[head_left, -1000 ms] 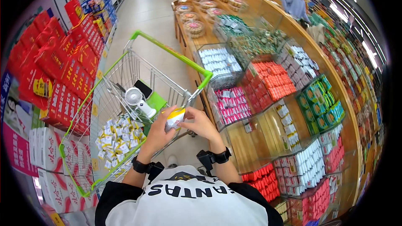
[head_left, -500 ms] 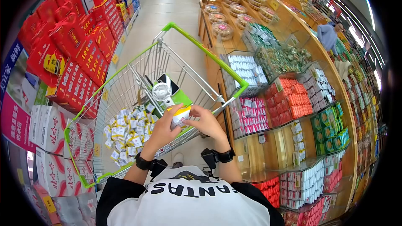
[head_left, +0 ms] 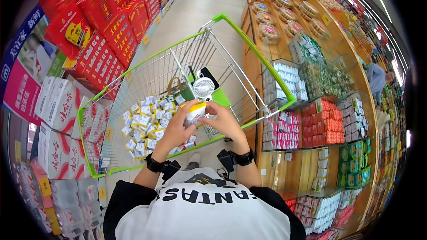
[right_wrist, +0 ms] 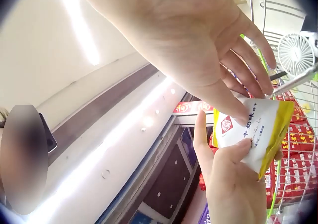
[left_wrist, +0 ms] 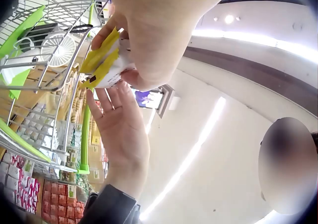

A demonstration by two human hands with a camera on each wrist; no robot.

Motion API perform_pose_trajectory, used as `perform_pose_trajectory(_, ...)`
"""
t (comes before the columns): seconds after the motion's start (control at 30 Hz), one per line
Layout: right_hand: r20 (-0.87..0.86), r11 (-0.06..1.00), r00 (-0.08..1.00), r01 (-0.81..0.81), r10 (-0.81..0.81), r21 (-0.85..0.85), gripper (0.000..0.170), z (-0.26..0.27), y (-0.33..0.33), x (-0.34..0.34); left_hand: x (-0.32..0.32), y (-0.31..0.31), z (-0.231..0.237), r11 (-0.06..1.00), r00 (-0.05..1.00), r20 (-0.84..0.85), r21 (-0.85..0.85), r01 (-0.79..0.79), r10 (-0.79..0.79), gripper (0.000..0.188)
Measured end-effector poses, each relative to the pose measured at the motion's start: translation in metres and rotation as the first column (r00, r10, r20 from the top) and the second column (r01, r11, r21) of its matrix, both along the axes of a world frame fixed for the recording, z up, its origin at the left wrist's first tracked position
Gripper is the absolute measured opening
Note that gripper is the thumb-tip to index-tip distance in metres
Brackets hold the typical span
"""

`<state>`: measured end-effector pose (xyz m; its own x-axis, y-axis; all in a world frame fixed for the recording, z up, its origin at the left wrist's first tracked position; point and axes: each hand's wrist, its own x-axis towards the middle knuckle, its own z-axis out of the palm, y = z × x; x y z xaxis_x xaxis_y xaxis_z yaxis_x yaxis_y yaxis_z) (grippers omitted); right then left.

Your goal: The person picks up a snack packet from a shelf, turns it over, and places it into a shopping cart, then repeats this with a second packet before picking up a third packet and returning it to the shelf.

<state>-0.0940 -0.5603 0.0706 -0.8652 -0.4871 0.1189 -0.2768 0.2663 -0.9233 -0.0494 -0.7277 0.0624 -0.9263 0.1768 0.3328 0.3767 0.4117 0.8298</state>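
A small white snack packet with yellow ends is held over the shopping cart. My left hand pinches it by its side, thumb on the printed face, as the right wrist view shows. Spread in front of it, my right hand has its thumb laid on the packet, with the other fingers fairly straight. In the left wrist view the right palm faces the camera, fingertips at the packet's lower edge. Many similar packets lie heaped in the cart below.
The cart also carries a white hand fan and a dark phone. Red gift boxes and white cartons line the left. On the right, wooden shelves hold bins of wrapped snacks. A person stands at far right.
The head view has swung left, so the cart and shelves appear farther right. Both hands stay at the packet, with little change in how they hold it.
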Motion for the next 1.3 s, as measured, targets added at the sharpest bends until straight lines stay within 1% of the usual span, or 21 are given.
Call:
perform_pose_trajectory(0.07,-0.007,0.998,0.998,-0.056,0.056,0.017,0.031,-0.005,-0.011,-0.004,0.005,-0.009,-0.001,0.997,0.998,0.013,0.022,-0.067,0.067,0.061)
perform_pose_trajectory(0.1,-0.004,0.997,0.997,-0.076,0.076,0.017,0.031,-0.004,-0.017,-0.005,0.009,-0.013,-0.001,0.995,0.990,0.117,0.050,-0.087,0.081,0.062)
perform_pose_trajectory(0.17,-0.032,0.993,0.993,-0.110,0.111,0.042,0.027,0.001,-0.030,-0.005,0.014,-0.021,-0.008,0.986,0.987,0.087,0.082,-0.143,0.136,0.062)
perform_pose_trajectory(0.2,-0.028,0.990,0.990,-0.135,0.136,0.041,0.027,0.000,-0.036,-0.005,0.018,-0.025,-0.011,0.977,0.984,0.054,0.114,-0.178,0.172,0.063)
perform_pose_trajectory(0.23,-0.022,0.984,0.984,-0.176,0.177,0.028,0.027,-0.001,-0.042,-0.006,0.024,-0.027,-0.006,0.967,0.978,0.096,0.157,-0.201,0.187,0.063)
perform_pose_trajectory(0.33,-0.022,0.964,0.964,-0.266,0.266,0.015,0.028,-0.013,-0.059,-0.005,0.038,-0.036,-0.015,0.945,0.962,0.047,0.179,-0.274,0.270,0.064)
perform_pose_trajectory(0.37,-0.041,0.955,0.954,-0.294,0.296,0.042,0.028,-0.014,-0.063,-0.003,0.046,-0.039,-0.012,0.931,0.943,0.162,0.178,-0.317,0.290,0.064)
perform_pose_trajectory(0.47,-0.038,0.927,0.928,-0.368,0.372,0.074,0.029,-0.016,-0.074,0.003,0.061,-0.043,-0.019,0.903,0.928,0.127,0.216,-0.371,0.351,0.065)
perform_pose_trajectory(0.53,-0.036,0.904,0.907,-0.415,0.421,0.102,0.029,-0.020,-0.078,0.007,0.072,-0.043,-0.018,0.891,0.914,0.172,0.218,-0.398,0.367,0.065)
perform_pose_trajectory(0.6,-0.052,0.891,0.893,-0.438,0.447,0.122,0.029,-0.018,-0.081,0.013,0.080,-0.043,-0.022,0.883,0.919,0.120,0.256,-0.394,0.375,0.064)
perform_pose_trajectory(0.63,-0.024,0.884,0.891,-0.447,0.454,0.137,0.029,-0.017,-0.081,0.016,0.084,-0.042,-0.023,0.878,0.914,0.121,0.254,-0.406,0.387,0.064)
perform_pose_trajectory(0.7,0.007,0.873,0.884,-0.464,0.468,0.148,0.028,-0.017,-0.082,0.020,0.093,-0.041,-0.023,0.867,0.900,0.194,0.252,-0.430,0.391,0.064)
perform_pose_trajectory(0.8,0.039,0.851,0.858,-0.513,0.512,0.116,0.030,-0.021,-0.084,0.023,0.100,-0.040,-0.026,0.863,0.900,0.143,0.258,-0.435,0.411,0.065)
perform_pose_trajectory(0.9,0.034,0.839,0.851,-0.523,0.524,0.152,0.034,-0.024,-0.084,0.028,0.107,-0.037,-0.025,0.852,0.886,0.177,0.249,-0.461,0.428,0.065)
perform_pose_trajectory(0.97,-0.009,0.877,0.879,-0.476,0.477,0.065,0.044,-0.024,-0.082,0.033,0.110,-0.036,-0.023,0.849,0.884,0.197,0.252,-0.464,0.425,0.065)
perform_pose_trajectory(1.0,-0.008,0.876,0.877,-0.478,0.480,0.064,0.044,-0.022,-0.081,0.035,0.112,-0.034,-0.021,0.849,0.883,0.217,0.255,-0.463,0.417,0.065)
perform_pose_trajectory(1.07,0.025,0.873,0.872,-0.488,0.488,-0.003,0.051,-0.018,-0.078,0.039,0.116,-0.031,-0.016,0.855,0.874,0.254,0.221,-0.469,0.414,0.067)
perform_pose_trajectory(1.13,0.018,0.850,0.850,-0.526,0.526,0.008,0.053,-0.019,-0.077,0.039,0.117,-0.029,-0.018,0.866,0.868,0.288,0.186,-0.465,0.405,0.068)
perform_pose_trajectory(1.2,0.011,0.829,0.829,-0.559,0.559,0.022,0.054,-0.017,-0.074,0.037,0.113,-0.028,-0.027,0.877,0.904,0.143,0.220,-0.426,0.403,0.073)
perform_pose_trajectory(1.23,0.040,0.834,0.835,-0.551,0.549,0.037,0.054,-0.015,-0.072,0.038,0.112,-0.027,-0.028,0.880,0.906,0.143,0.219,-0.422,0.399,0.073)
perform_pose_trajectory(1.3,0.073,0.840,0.841,-0.540,0.536,0.053,0.055,-0.009,-0.068,0.039,0.111,-0.027,-0.029,0.846,0.913,0.151,0.343,-0.408,0.379,0.076)
